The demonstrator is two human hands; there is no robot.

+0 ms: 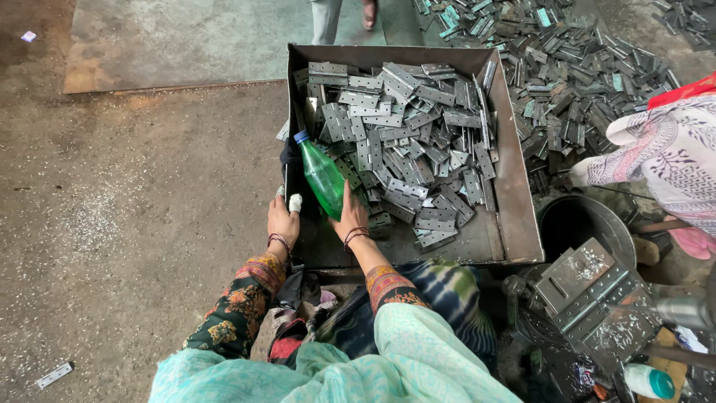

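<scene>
A green plastic bottle (322, 177) with a blue cap lies tilted against the left side of a large metal tray (514, 216) heaped with grey metal hinges (418, 134). My right hand (350, 215) is wrapped around the bottle's lower end. My left hand (283, 220), one finger bound in white tape, rests on the tray's near-left rim beside a dark cloth (291, 160); whether it grips anything I cannot tell. Both wrists wear thread bands, and the sleeves are patterned.
More hinges (582, 67) lie in a pile on the floor at the back right. A black bucket (578, 224) and a metal machine block (589, 298) stand right of the tray. Another person's patterned sleeve (664, 157) is at far right; someone's feet (343, 15) are at the top.
</scene>
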